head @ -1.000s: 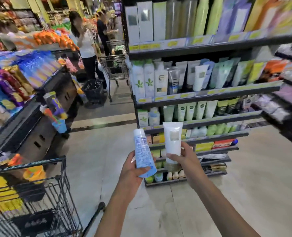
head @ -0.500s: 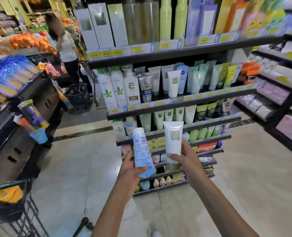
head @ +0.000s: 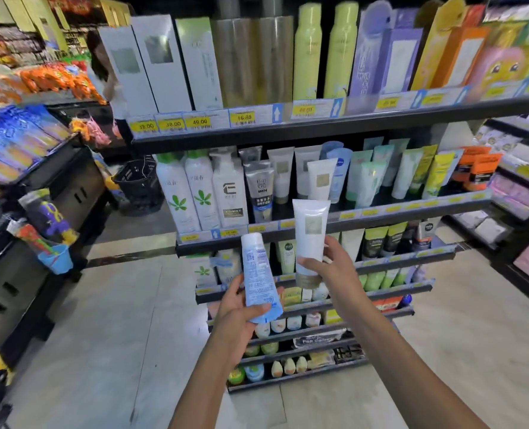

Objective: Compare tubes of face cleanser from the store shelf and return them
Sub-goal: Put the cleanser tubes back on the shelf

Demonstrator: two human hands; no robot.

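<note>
from the head camera i see my left hand (head: 236,311) curled round the lower end of a blue tube (head: 260,278), thumb across the front, fingers behind it where i can't see them. the tube leans a little to the left, its cap end up and its flat crimped end down in my palm. my right hand (head: 328,267) pinches a white tube (head: 309,238) near its bottom, thumb on the left side and fingers wrapped round the right. that tube stands upright, just beside the blue one and a bit higher, the two not touching.

both tubes are held in front of the shelf (head: 318,226), level with its middle rows, so they cover some of the goods behind. the print on the blue tube is too small for me to read. the white tube has a pale square label (head: 313,224) i can't make out, and a dull gold cap (head: 307,280) at the bottom. a matching white tube on the shelf (head: 321,181) stands right above it. the far right of the shelf is blurred. a person (head: 108,82) stands at far left, mostly hidden behind boxes.
</note>
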